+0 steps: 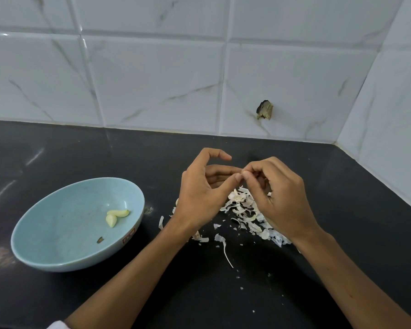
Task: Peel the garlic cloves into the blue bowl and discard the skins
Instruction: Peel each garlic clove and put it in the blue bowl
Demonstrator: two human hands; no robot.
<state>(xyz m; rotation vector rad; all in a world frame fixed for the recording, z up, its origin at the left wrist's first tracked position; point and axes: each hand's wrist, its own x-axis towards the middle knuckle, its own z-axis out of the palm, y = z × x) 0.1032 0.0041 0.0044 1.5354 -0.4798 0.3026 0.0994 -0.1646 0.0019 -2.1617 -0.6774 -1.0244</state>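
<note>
- My left hand (199, 193) and right hand (278, 195), near the middle of the frame, are bare.
- My left forearm (133, 276) and right forearm (342, 276), running in from the lower edge, are uncovered.
- A sliver of white cloth (57, 326) shows at the bottom left by my elbow; whether it is a sleeve I cannot tell.

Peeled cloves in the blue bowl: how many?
2. Both lie in the blue bowl, on its right side: upper clove and lower clove, touching. Another may be hidden between the left hand and right hand.
</note>
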